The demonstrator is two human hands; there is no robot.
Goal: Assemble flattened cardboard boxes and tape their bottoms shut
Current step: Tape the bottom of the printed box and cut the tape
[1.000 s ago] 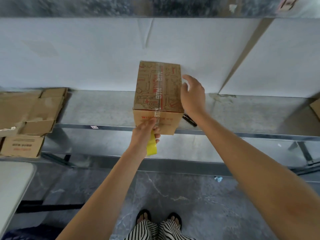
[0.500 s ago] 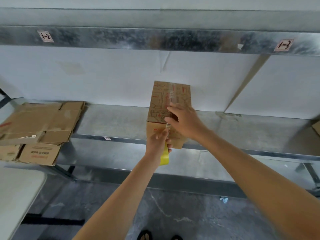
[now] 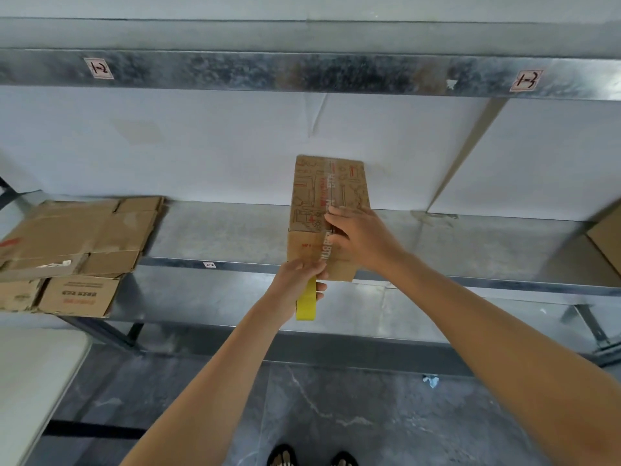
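Observation:
A printed brown cardboard box [image 3: 316, 193] stands on the metal shelf [image 3: 470, 250], its bottom turned up, with a strip of printed clear tape running along the centre seam and down the near side. My right hand [image 3: 359, 233] lies on the box's near edge with fingers pressing the tape at the seam. My left hand [image 3: 295, 280] grips a yellow tape roll [image 3: 306, 302] just below the box's near face, thumb against the tape end.
A stack of flattened cardboard boxes [image 3: 77, 240] lies on the shelf at the left. Another box corner [image 3: 606, 240] shows at the far right. A white table edge [image 3: 30, 381] is at the lower left. An upper shelf beam [image 3: 302, 72] runs overhead.
My right hand moved from the box's right side onto its top near edge and now presses the tape. The left hand stays at the near face with the roll. The camera tilted up.

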